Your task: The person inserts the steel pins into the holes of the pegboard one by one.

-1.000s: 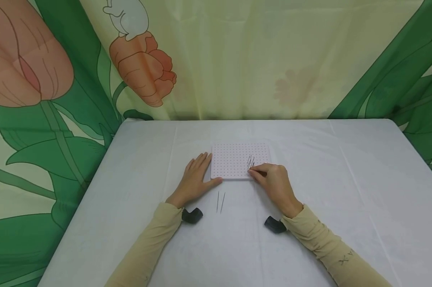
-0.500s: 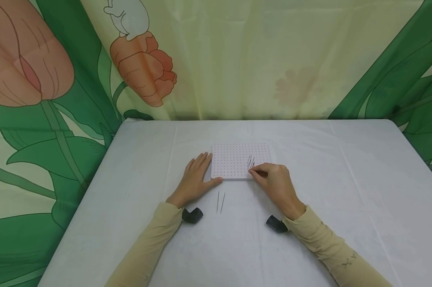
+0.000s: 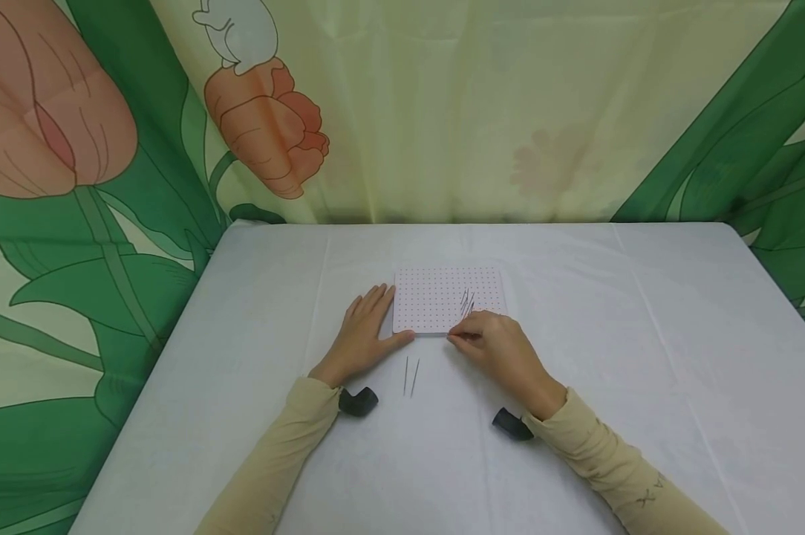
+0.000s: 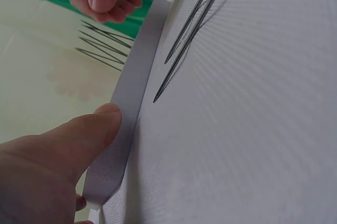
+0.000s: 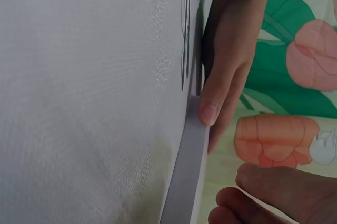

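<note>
A white board (image 3: pixel 432 301) with a grid of small holes lies flat on the table. Several thin dark needles (image 3: pixel 466 302) stand leaning in its right part. My left hand (image 3: pixel 361 332) lies spread at the board's left side, its thumb (image 4: pixel 100 126) against the front edge. Just above the front edge is my right hand (image 3: pixel 499 349), fingers bent and thumb near the fingertips. A small gap shows between thumb and fingers in the right wrist view, with nothing seen held. Two needles (image 4: pixel 192 29) lie on the cloth in front of the board.
A white cloth (image 3: pixel 610 334) covers the table. Behind its far edge hangs a printed curtain (image 3: pixel 442 111) with flowers and leaves. Black wrist mounts (image 3: pixel 359 402) sit at both cuffs.
My right hand has moved left and toward me, from the standing needles to the board's front edge. The left hand and the two lying needles have stayed put.
</note>
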Demonstrator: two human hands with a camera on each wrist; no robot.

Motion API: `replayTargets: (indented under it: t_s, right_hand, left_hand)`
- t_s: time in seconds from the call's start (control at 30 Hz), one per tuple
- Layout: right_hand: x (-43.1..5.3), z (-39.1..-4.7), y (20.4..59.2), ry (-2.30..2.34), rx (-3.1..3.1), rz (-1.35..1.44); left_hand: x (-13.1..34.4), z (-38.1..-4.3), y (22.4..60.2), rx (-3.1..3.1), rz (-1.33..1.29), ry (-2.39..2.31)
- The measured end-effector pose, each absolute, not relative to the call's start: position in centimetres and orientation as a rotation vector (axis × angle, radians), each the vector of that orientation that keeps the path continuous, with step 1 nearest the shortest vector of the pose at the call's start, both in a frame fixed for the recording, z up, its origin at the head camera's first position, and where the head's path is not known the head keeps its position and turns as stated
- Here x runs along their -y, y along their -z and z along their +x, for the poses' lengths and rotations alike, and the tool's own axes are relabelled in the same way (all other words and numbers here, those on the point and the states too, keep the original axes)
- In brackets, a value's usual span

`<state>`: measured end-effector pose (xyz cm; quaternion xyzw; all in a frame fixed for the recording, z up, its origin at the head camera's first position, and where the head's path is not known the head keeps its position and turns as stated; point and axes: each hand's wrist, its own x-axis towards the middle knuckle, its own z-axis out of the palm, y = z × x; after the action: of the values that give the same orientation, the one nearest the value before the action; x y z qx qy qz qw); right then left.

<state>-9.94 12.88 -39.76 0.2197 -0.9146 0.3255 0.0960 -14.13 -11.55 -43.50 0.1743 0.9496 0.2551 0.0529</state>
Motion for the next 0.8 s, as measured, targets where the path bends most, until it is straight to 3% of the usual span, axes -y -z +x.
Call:
replayTargets:
  t_s: [0.33, 0.8]
  right_hand:
    - [-10.9, -8.7, 40.4, -0.85, 2.667, 1.068]
    - [-10.1, -8.2, 40.8, -0.766, 2.612, 1.288]
  left_hand:
    - [11.8, -14.2, 43.7, -2.889, 0.544, -0.778]
    - [11.6, -14.2, 43.7, -2.886, 0.544, -0.772]
